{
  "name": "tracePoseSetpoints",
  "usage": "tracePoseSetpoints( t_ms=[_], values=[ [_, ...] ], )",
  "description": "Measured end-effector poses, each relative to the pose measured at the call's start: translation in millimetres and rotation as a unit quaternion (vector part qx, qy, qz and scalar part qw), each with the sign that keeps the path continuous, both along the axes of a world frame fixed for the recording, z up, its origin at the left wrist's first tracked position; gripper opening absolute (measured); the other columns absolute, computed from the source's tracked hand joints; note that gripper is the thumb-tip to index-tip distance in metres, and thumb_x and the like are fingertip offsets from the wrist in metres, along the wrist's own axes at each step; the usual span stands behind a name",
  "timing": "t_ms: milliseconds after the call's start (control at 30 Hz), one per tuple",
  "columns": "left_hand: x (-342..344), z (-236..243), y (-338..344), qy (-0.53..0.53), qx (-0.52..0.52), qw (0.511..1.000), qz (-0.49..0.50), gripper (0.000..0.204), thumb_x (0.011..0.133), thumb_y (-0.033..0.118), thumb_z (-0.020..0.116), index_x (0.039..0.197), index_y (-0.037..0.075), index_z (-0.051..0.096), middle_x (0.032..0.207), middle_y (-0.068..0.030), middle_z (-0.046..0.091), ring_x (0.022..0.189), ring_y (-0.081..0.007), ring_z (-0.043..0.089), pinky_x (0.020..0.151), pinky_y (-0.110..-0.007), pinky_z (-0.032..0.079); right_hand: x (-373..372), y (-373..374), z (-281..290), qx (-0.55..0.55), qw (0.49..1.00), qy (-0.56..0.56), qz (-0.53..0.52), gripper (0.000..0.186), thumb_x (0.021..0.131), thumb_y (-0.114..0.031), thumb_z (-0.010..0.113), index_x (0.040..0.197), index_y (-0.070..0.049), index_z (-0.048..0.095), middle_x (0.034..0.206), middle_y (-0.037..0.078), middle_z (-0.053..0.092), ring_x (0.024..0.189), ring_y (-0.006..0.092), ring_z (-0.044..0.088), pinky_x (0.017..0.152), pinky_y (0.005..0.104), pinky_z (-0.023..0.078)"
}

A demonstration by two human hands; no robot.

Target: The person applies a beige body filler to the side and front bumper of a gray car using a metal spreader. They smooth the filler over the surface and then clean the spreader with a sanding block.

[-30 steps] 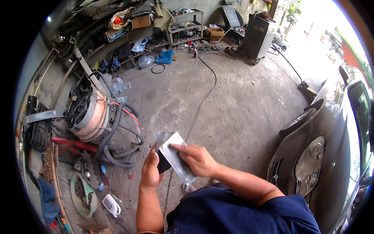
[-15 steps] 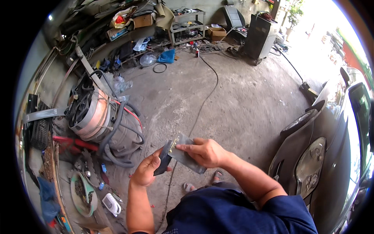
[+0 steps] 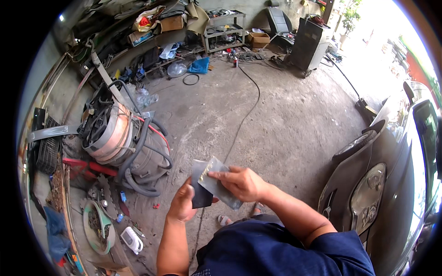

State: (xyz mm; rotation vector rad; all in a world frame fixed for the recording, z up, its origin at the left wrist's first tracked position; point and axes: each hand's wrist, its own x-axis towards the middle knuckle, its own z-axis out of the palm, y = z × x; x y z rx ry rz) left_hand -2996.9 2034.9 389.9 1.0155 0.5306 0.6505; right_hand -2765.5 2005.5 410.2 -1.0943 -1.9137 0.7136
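Observation:
My left hand [image 3: 182, 205] is closed on a flat black rectangular piece [image 3: 201, 198], thumb on its near face. A pale, see-through strip shows at the piece's upper end. My right hand [image 3: 247, 185] grips a thin translucent grey sheet [image 3: 212, 185], which looks like plastic, with small yellowish marks along its upper left edge. The right index finger lies on the sheet, close to those marks. The sheet overlaps the right side of the black piece, and I cannot tell whether the two are joined.
A grey car [image 3: 391, 184] stands close on my right. To my left are a large drum-shaped machine [image 3: 152, 152] with hoses, a green-rimmed basin [image 3: 110, 234] and a white bottle [image 3: 132, 240]. A black cable [image 3: 248, 110] crosses the concrete floor. Shelves [image 3: 225, 32] and a wheeled cabinet [image 3: 309, 46] stand farther back.
The black piece has turned to show more of its broad face, and the pale strip at its top is more visible. My left hand has shifted slightly to the right.

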Motion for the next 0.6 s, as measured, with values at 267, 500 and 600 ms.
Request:
tracePoseSetpoints(
  t_ms=[267,500,600],
  values=[
    [5,13,3,-0.068,-0.028,0.991,0.113,0.081,0.090,0.059,0.051,0.145,0.004,0.029,0.134,-0.0122,0.049,0.118,-0.0255,0.054,0.094,-0.040,0.047,-9,-9,-1,-0.003,0.999,0.034,-0.014,0.040,0.090,-0.008,0.054,0.130,-0.013,0.057,0.072,0.017,0.054,0.067,0.0346,0.058,0.061,0.0407,0.047],
    [-6,-28,0,0.104,0.204,0.971,0.068,0.075,0.094,0.056,0.045,0.140,-0.003,0.039,0.130,-0.0119,0.053,0.114,-0.0191,0.053,0.097,-0.034,0.043,-35,10,25,-0.126,0.976,0.158,-0.084,0.035,0.095,-0.014,0.052,0.129,-0.011,0.057,0.089,0.020,0.066,0.076,0.0243,0.065,0.073,0.0338,0.051],
    [10,-2,-7,-0.050,0.079,0.984,0.155,0.056,0.098,0.037,0.050,0.139,0.001,0.039,0.127,-0.0120,0.055,0.107,-0.0197,0.057,0.085,-0.041,0.054,-26,21,30,-0.090,0.951,0.277,-0.106,0.034,0.097,-0.010,0.048,0.130,-0.004,0.055,0.107,0.013,0.066,0.097,0.0128,0.059,0.086,0.0272,0.047]
  ],
)
